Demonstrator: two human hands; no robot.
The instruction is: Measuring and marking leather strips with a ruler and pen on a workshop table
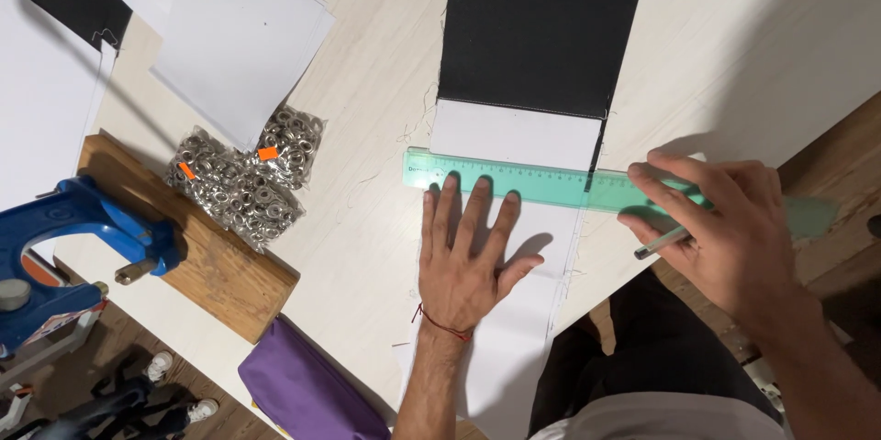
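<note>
Your left hand (470, 252) lies spread flat, pinning the white fabric strip (514, 330) at the table's near edge so it cannot shift. Your right hand (725, 224) pinches a pen (663, 243) while steadying the green ruler (551, 181) across it.

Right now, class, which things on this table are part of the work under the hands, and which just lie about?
In use: translucent green plastic ruler, white fabric panel, black fabric strip, pen, left hand, right hand.

Lying about: bags of metal eyelets, blue press tool, wooden board, purple pouch.
</note>
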